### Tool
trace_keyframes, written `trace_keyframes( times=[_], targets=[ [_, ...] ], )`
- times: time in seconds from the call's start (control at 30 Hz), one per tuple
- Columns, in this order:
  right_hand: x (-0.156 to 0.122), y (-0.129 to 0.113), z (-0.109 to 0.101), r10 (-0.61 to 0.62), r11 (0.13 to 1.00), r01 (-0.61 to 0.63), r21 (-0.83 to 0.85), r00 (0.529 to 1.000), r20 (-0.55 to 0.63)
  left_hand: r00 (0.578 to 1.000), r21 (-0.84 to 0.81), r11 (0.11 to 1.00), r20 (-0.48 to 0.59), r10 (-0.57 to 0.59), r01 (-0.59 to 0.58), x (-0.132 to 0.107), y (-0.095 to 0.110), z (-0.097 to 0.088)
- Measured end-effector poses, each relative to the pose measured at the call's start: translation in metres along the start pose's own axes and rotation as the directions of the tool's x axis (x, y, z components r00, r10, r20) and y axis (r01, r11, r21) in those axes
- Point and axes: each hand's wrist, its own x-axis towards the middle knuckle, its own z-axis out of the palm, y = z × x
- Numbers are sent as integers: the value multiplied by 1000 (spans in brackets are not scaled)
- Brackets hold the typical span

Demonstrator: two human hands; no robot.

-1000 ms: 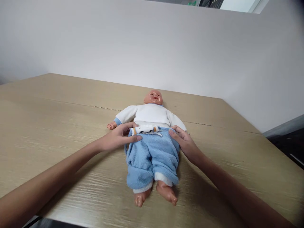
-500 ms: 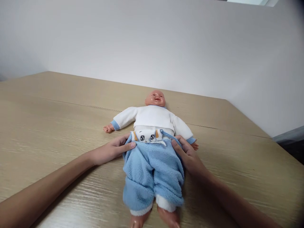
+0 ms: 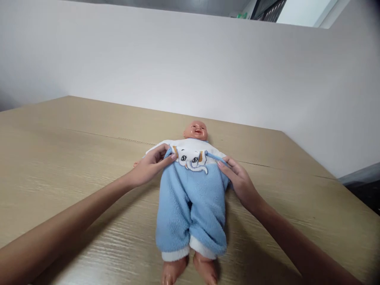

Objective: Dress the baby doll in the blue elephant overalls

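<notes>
A baby doll [image 3: 196, 130] lies on its back, head toward the wall and bare feet toward me. It wears a white long-sleeved top [image 3: 190, 145] and fuzzy blue overalls [image 3: 192, 198] with white cuffs. An elephant face with a curled trunk decorates the bib. My left hand [image 3: 152, 164] pinches the upper edge of the overalls at the bib's left side. My right hand [image 3: 237, 178] grips the edge by the blue strap on the other side, thumb on top. The bib reaches the doll's chest. The doll's hands are mostly hidden behind mine.
The doll lies on a wide wooden table [image 3: 89, 158] with a thin seam running across it. A pale partition wall [image 3: 178, 67] rises behind the far edge. Past its top, part of another room shows. Something dark stands beyond the table's right edge.
Both hands have drawn the overalls up from the doll's waist to its chest. The legs have straightened out and the whole elephant face shows. The view has tilted upward a little.
</notes>
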Motion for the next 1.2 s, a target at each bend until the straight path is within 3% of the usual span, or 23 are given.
trace_keyframes(
  times=[0.07,0.2,0.33,0.53,0.6,0.8,0.9,1.0,1.1,1.2],
  targets=[
    [14,7,1,10,1000,-11,-23,998,-62,999,53,999,-40,4,-2,11,-2,3],
    [28,29,0,83,995,-88,-50,991,-100,991,205,973,-96,-88,106,19,-19,11],
    [26,42,0,135,989,-139,-43,988,-76,991,125,983,-42,-131,135,20,-36,17],
    [29,42,6,283,924,-267,273,959,-19,988,49,987,16,-153,152,30,-43,21],
    [26,39,1,249,944,-243,225,969,2,993,79,990,25,-118,116,28,-46,17],
    [-3,27,-33,141,983,-119,-142,978,156,991,270,962,108,-75,43,7,-54,-11],
    [-17,25,-36,170,973,-148,-179,978,120,980,229,973,190,-58,13,0,-50,-18],
    [-22,28,-23,254,960,-262,100,964,82,981,90,994,174,-81,66,-4,-46,-13],
    [-21,30,-5,325,815,-360,454,933,154,985,-93,982,61,-158,164,-5,-46,-1],
    [-19,29,6,324,742,-341,577,936,138,976,-229,952,-32,-217,204,-6,-48,10]
  ],
)
